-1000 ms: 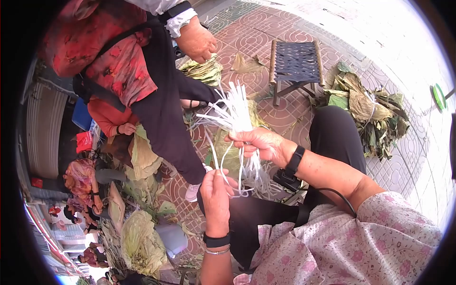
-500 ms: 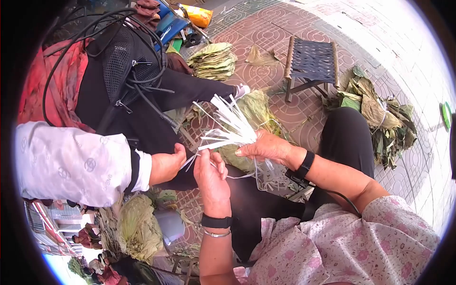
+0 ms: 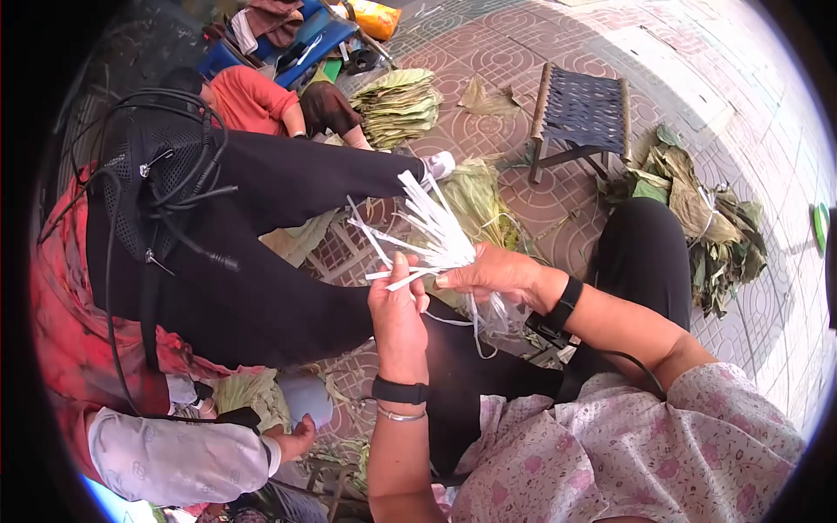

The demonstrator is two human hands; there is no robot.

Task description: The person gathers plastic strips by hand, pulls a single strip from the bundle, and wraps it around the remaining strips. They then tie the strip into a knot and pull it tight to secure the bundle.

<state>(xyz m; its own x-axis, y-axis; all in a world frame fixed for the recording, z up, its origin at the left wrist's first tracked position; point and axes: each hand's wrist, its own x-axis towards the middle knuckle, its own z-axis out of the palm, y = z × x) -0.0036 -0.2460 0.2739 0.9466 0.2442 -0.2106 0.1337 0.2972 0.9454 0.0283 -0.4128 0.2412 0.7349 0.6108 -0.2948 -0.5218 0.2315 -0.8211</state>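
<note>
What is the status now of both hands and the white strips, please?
Right hand shut on bundle of white strips. Left hand pinching one strip from it. Another person's legs close in front.

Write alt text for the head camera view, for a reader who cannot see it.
The right hand grips a bundle of white plastic strips while the left hand pinches one strip. A bending person in black trousers crosses in front, above a brick pavement with stacked leaves and a woven stool.
</note>
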